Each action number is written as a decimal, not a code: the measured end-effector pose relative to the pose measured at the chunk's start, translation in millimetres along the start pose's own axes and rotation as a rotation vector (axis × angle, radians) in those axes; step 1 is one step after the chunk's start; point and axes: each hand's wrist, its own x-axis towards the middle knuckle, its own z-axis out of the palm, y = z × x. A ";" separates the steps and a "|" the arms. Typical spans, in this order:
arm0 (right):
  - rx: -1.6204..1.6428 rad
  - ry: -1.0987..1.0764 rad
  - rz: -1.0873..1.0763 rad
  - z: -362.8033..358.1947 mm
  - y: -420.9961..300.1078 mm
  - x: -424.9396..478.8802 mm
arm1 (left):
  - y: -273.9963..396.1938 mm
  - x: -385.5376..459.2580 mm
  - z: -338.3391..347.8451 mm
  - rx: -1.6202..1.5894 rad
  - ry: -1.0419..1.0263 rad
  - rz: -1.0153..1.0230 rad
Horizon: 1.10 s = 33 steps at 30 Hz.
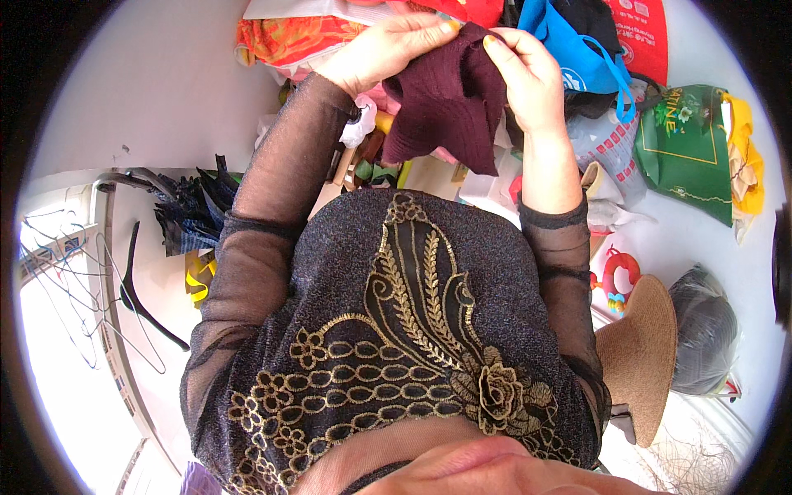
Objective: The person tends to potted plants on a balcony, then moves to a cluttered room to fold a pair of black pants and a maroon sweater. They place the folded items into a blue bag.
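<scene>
A dark maroon, crinkled piece of fabric [448, 102] hangs between my two hands near the top centre. My left hand [402, 43] pinches its upper edge, thumb on top. My right hand [526, 71] grips the same edge a little further right, also with its thumb uppermost. The cloth hangs in loose folds towards my body, its lower corners free. Some fingers of both hands are hidden. Whether the cloth is a garment I cannot tell.
Orange patterned fabric [297, 42] lies beyond my left hand. A blue bag [575, 55] and a green bag [687, 154] are at the right. Below them are a brown woven hat [643, 359] and a filled plastic bag [702, 334]. Wire hangers [80, 278] hang at the left.
</scene>
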 end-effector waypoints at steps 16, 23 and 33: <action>0.571 -0.243 0.203 -34.1 63.3 -53.3 | 20.4 0.2 16.1 -0.673 -0.112 0.145; -0.449 -0.305 0.143 26.8 110.2 -83.3 | 37.1 -6.5 20.5 -0.610 -0.061 0.103; -0.670 0.046 0.010 29.5 87.2 -50.6 | 70.1 -21.4 17.7 -0.836 0.025 0.147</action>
